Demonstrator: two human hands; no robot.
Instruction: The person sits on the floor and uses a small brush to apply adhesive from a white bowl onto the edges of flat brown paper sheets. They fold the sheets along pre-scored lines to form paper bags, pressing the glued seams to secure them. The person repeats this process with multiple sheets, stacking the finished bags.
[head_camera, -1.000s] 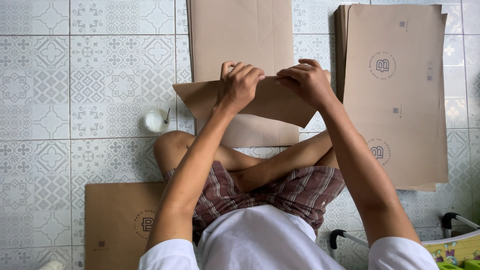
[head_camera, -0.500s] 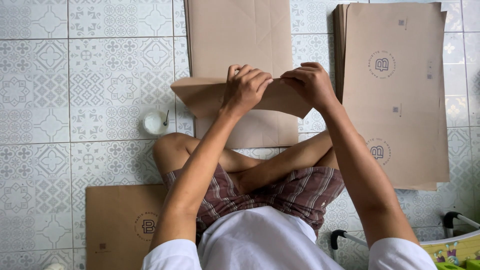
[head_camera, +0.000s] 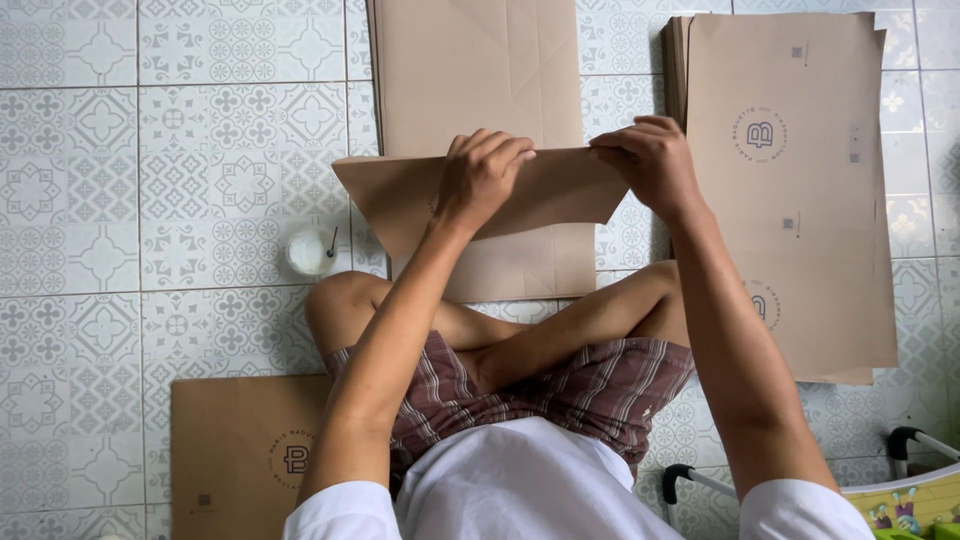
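1. The person sits cross-legged on the patterned tile floor (head_camera: 150, 200), in plaid shorts (head_camera: 600, 390) and a white shirt (head_camera: 520, 490), both arms reaching toward the centre of the frame.
2. The left hand (head_camera: 482, 175) is closed over the top edge of a folded brown paper bag (head_camera: 400, 200), fingers curled over the crease and thumb out of sight behind the paper.
3. The right hand (head_camera: 650, 160) pinches the same top edge at its right end, fingers bent down over the fold.
4. The folded bag sits at upper centre of the frame, just above the knees, stretched sideways between the two hands; its left end juts out past the left hand and its right corner tapers below the right hand.
5. Behind it lies a flat brown paper sheet (head_camera: 470, 70), running from the top edge of the frame down to the shins.
6. At upper right rests a stack of printed brown paper bags (head_camera: 800, 220), each with a round logo, well apart from the hands.
7. At lower left, beside the person's thigh, lies another printed brown bag (head_camera: 235, 450) flat on the floor.
8. A small white round container (head_camera: 312, 250) stands on the tiles just left of the knee, near the folded bag's left end.
9. In the lower right corner, a metal frame with black caps (head_camera: 905, 440) and a colourful object's edge show.
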